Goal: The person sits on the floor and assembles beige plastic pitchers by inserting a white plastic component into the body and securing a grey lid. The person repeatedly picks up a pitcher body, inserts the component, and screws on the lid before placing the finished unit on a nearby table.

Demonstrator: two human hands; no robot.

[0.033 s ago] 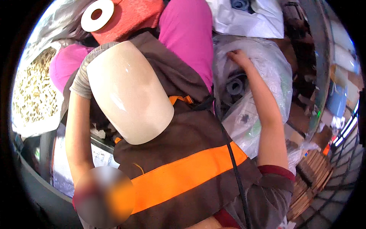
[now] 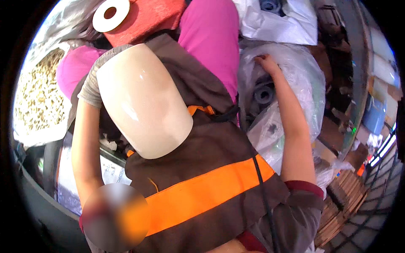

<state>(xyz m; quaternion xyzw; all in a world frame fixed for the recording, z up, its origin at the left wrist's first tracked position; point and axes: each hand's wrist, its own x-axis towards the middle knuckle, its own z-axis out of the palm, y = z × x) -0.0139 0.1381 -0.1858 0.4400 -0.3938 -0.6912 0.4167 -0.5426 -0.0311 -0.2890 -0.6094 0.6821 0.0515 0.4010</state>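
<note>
A glossy cream barrel-shaped piece (image 2: 145, 101), smooth and hollow-looking, lies tilted across my lap. Behind its upper left side is my left hand (image 2: 90, 86) in a grey knit glove, closed around the piece; its fingers are hidden. My bare right hand (image 2: 266, 63) is over at the right, at the top of a clear plastic bag (image 2: 301, 80). Its fingers are bent and seem to pinch the film. Inside the bag's opening, just below that hand, are dark grey rolled or ring-shaped parts (image 2: 263, 95).
At the left stands a white container of pale pellets (image 2: 40, 92). A white tape roll (image 2: 110, 13) rests on a red cloth-covered block (image 2: 147, 19) ahead. Another white bag (image 2: 280, 25) is at the far right, and stacked cardboard (image 2: 344, 206) is beside my right elbow.
The whole view has shifted slightly, so surroundings sit a little further right. Both hands and the cream piece stay nearly as they were.
</note>
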